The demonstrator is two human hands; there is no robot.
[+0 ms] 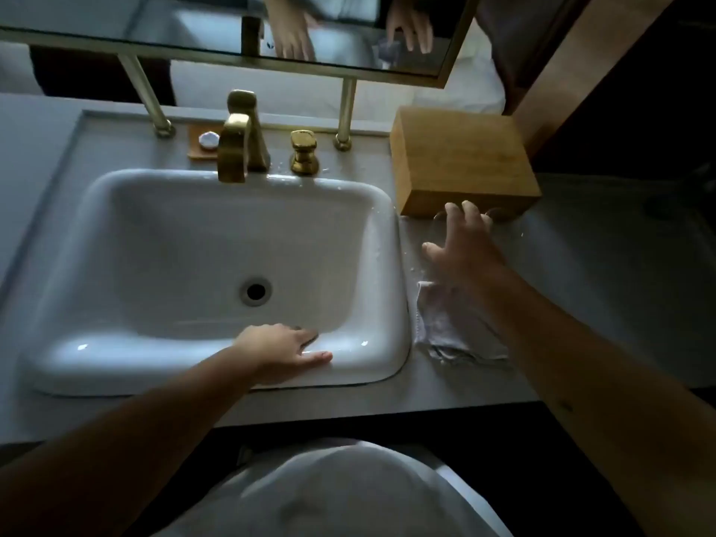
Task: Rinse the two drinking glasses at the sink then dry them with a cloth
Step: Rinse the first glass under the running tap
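Shirt (341, 494): white, lowest in view, at the surface's near edge.
Left hand (284, 352): flat on the near rim of the sink (116, 366), fingers straight, thumb laid along the rim; holds nothing.
Right hand (461, 246): over the surface right of the sink, fingers spread, thumb out; fingertips at a glass rim, but whether they grip it I cannot tell.
Glasses (490, 217): clear and faint, just in front of the wooden box (461, 160); one rim under the right fingers, a second rim just to its right.
Cloth (445, 327): white, crumpled, on the surface (581, 242) beside the sink's right edge, partly under the right forearm.
Tap (234, 143): brass, behind the basin; separate brass handle (304, 151) to its right.
Water: droplets near the handle and the right hand.
Mirror (155, 21): reflects both hands.
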